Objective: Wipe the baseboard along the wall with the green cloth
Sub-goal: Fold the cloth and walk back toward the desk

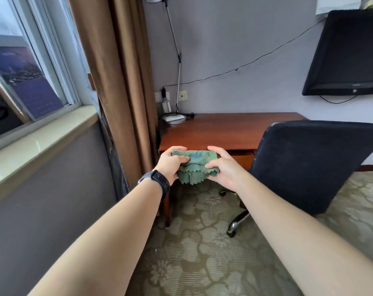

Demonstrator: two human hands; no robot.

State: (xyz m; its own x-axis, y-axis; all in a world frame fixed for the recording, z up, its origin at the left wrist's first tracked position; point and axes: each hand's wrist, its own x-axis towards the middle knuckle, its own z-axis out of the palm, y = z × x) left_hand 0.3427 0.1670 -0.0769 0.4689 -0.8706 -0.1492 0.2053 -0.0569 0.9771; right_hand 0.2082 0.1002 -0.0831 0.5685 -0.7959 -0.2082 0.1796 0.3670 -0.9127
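A folded green cloth (194, 166) is held up in front of me at about desk height, between both hands. My left hand (171, 162), with a black watch on the wrist, grips its left end with curled fingers. My right hand (223, 167) pinches its right end between thumb and fingers. A short strip of reddish-brown baseboard (371, 167) shows at the foot of the far wall, right of the chair. The rest of the baseboard is hidden behind the desk, the chair and the curtain.
A wooden desk (224, 129) stands against the far wall with a lamp base (174, 119) on it. A dark office chair (305, 165) is at the right. A brown curtain (117, 82) and window sill (38, 144) are at the left. Patterned carpet (202, 253) covers the floor.
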